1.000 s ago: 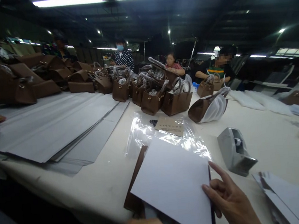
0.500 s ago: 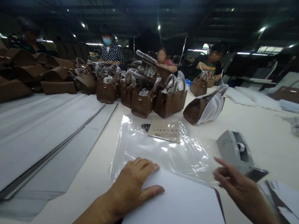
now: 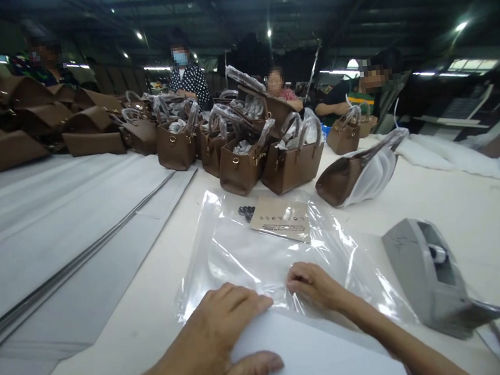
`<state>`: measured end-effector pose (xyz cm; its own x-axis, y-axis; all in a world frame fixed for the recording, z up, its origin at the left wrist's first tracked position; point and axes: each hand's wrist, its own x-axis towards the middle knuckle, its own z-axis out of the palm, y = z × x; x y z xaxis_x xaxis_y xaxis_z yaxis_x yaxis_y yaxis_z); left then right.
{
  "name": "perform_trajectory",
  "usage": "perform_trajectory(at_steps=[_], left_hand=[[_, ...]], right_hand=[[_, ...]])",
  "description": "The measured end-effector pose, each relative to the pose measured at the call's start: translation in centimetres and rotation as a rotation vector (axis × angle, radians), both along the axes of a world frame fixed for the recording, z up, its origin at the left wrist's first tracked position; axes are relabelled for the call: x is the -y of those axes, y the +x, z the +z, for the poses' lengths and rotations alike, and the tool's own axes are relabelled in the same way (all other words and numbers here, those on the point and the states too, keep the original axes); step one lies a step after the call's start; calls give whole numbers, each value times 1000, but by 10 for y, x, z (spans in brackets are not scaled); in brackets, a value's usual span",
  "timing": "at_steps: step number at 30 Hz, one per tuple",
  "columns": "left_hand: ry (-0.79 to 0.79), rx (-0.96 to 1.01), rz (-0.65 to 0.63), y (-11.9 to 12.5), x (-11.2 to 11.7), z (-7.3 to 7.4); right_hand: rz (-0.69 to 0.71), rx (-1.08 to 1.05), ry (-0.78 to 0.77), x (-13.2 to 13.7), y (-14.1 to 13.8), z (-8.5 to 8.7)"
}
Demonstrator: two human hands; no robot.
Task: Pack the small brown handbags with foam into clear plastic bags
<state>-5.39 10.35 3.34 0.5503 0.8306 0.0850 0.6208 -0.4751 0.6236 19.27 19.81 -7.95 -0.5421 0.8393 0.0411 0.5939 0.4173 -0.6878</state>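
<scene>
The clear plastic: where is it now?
In the head view, the clear plastic lies near the centre, between the brown handbags and the white sheet, left of the grey device.

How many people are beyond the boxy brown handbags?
4, left to right across the background: person in dark patterned top, person in white-dotted black top, person in reddish top, person in striped dark top. Others may be hidden.

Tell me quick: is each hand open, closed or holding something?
Left hand: open, laid on the white sheet.
Right hand: curled at the clear plastic; whether it grips any cannot be told.
</scene>
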Motion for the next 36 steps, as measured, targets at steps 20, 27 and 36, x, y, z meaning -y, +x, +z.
perform_trajectory(at_steps=[20, 27, 36], left_hand=[[248, -711, 138, 30, -100, -5], [271, -618, 295, 20, -101, -11], [161, -336, 591, -37, -96, -37]], right_hand=[[-229, 75, 359, -24, -19, 56], [-182, 283, 616, -1, -33, 71], [-364, 847, 878, 29, 43, 59]])
